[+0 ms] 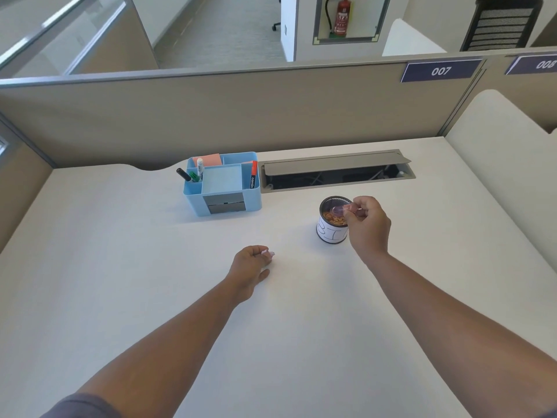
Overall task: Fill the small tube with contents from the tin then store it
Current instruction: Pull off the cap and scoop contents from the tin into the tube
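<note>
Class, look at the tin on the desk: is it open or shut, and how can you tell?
Open. The tin stands upright with no lid on it, and brownish contents show inside its rim, where the right hand holds the small tube.

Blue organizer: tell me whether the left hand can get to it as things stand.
Probably yes. The left hand rests on bare desk, and nothing lies between it and the blue organizer.
</note>
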Available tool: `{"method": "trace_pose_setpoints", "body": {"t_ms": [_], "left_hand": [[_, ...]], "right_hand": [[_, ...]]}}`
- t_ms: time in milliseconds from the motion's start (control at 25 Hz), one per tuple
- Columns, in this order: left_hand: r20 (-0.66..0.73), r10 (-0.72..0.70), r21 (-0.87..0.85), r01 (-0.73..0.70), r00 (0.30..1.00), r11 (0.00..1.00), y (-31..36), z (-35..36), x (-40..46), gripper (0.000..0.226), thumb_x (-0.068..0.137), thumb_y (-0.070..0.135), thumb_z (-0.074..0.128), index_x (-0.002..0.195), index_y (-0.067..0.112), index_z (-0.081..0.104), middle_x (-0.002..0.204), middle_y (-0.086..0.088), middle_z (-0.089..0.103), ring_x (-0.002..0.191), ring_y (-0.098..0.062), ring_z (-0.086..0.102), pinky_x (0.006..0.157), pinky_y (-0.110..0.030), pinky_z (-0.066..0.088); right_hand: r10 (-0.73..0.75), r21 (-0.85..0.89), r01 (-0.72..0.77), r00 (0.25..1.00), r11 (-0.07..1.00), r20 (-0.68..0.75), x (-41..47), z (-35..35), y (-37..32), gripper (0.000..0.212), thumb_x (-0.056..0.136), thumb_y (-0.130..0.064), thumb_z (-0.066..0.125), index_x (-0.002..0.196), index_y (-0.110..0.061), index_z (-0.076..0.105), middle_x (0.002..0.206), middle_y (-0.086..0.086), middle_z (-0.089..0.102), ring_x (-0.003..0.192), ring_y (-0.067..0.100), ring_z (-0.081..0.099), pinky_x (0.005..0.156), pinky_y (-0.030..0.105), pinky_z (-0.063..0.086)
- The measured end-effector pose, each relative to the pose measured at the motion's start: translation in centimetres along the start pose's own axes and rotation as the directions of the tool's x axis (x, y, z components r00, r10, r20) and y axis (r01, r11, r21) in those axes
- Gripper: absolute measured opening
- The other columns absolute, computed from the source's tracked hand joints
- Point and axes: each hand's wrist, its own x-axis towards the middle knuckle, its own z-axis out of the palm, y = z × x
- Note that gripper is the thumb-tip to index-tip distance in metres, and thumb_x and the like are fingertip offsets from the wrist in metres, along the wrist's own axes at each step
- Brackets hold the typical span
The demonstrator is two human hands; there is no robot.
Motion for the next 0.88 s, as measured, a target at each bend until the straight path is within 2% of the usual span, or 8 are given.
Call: {"method": "trace_pose_setpoints", "body": {"t_ms": [160, 320, 440, 480, 600, 720, 840, 880], "left_hand": [[0.004, -0.007, 0.001, 0.007, 1.000, 1.000, 0.0, -0.1, 0.1, 0.021, 0.094, 0.012, 0.069, 0.114, 0.009, 0.064, 0.108, -0.004, 0.068, 0.108, -0.019, 0.060, 0.101, -0.039, 0.051], [0.012, -0.002, 0.005, 0.002, 1.000, 1.000, -0.2, -0.2, 0.3, 0.014, 0.094, 0.013, 0.069, 0.107, 0.011, 0.064, 0.107, -0.003, 0.070, 0.108, -0.019, 0.061, 0.097, -0.037, 0.052], [0.011, 0.001, 0.003, -0.001, 1.000, 1.000, -0.3, -0.3, 0.3, 0.016, 0.093, 0.013, 0.070, 0.108, 0.011, 0.065, 0.109, -0.003, 0.070, 0.110, -0.019, 0.061, 0.096, -0.036, 0.052], [0.012, 0.002, 0.004, -0.002, 1.000, 1.000, -0.3, -0.3, 0.3, 0.017, 0.093, 0.013, 0.070, 0.109, 0.010, 0.065, 0.110, -0.004, 0.070, 0.110, -0.019, 0.061, 0.096, -0.036, 0.052], [0.016, 0.009, 0.007, -0.009, 1.000, 1.000, -0.4, -0.4, 0.4, 0.015, 0.093, 0.014, 0.070, 0.107, 0.011, 0.065, 0.109, -0.003, 0.070, 0.109, -0.019, 0.061, 0.095, -0.034, 0.053], [0.015, 0.013, 0.009, -0.013, 1.000, 1.000, -0.4, -0.3, 0.3, 0.012, 0.094, 0.015, 0.070, 0.105, 0.013, 0.066, 0.109, -0.003, 0.070, 0.108, -0.018, 0.061, 0.090, -0.031, 0.053], [0.014, 0.015, 0.012, -0.015, 1.000, 1.000, -0.5, -0.4, 0.3, 0.012, 0.094, 0.014, 0.070, 0.105, 0.013, 0.066, 0.109, -0.002, 0.070, 0.107, -0.017, 0.061, 0.088, -0.030, 0.054], [0.014, 0.016, 0.010, -0.016, 1.000, 1.000, -0.5, -0.4, 0.3, 0.011, 0.093, 0.014, 0.070, 0.104, 0.013, 0.066, 0.108, -0.002, 0.070, 0.107, -0.017, 0.061, 0.090, -0.031, 0.054]], "right_hand": [[-0.038, -0.029, 0.039, 0.999, 0.999, 0.028, 0.4, 0.2, 0.0, 0.028, 0.093, -0.013, 0.067, 0.121, -0.013, 0.068, 0.107, 0.001, 0.073, 0.095, 0.015, 0.066, 0.093, 0.030, 0.053], [-0.089, -0.003, 0.090, 0.995, 0.996, 0.038, 0.6, 0.1, -0.6, 0.027, 0.095, -0.008, 0.063, 0.121, -0.014, 0.057, 0.094, -0.010, 0.067, 0.081, -0.008, 0.067, 0.084, 0.013, 0.052], [-0.154, -0.088, 0.161, 0.985, 0.983, 0.082, 1.1, 0.1, -0.6, 0.015, 0.091, -0.010, 0.061, 0.096, -0.024, 0.063, 0.086, -0.008, 0.072, 0.084, 0.009, 0.071, 0.084, 0.036, 0.059], [-0.159, -0.093, 0.167, 0.983, 0.982, 0.090, 1.1, 0.1, -0.8, 0.016, 0.091, -0.010, 0.061, 0.096, -0.025, 0.063, 0.085, -0.008, 0.072, 0.085, 0.013, 0.071, 0.084, 0.038, 0.059], [-0.166, -0.053, 0.170, 0.983, 0.984, 0.076, 1.4, 0.1, -0.9, 0.027, 0.094, -0.015, 0.061, 0.120, -0.022, 0.058, 0.090, -0.010, 0.071, 0.086, 0.012, 0.070, 0.086, 0.030, 0.056], [-0.191, -0.108, 0.202, 0.976, 0.973, 0.109, 1.8, 0.1, -0.8, 0.015, 0.093, -0.020, 0.059, 0.107, -0.025, 0.063, 0.090, -0.005, 0.073, 0.088, 0.017, 0.071, 0.087, 0.038, 0.058], [-0.194, -0.069, 0.200, 0.978, 0.977, 0.074, 1.9, 0.2, -0.9, 0.028, 0.096, -0.019, 0.060, 0.123, -0.022, 0.056, 0.093, -0.008, 0.071, 0.089, 0.017, 0.069, 0.085, 0.032, 0.054], [-0.199, -0.090, 0.207, 0.976, 0.974, 0.087, 1.9, 0.2, -0.9, 0.024, 0.096, -0.019, 0.061, 0.120, -0.021, 0.059, 0.093, -0.006, 0.071, 0.090, 0.018, 0.069, 0.085, 0.032, 0.055]]}}
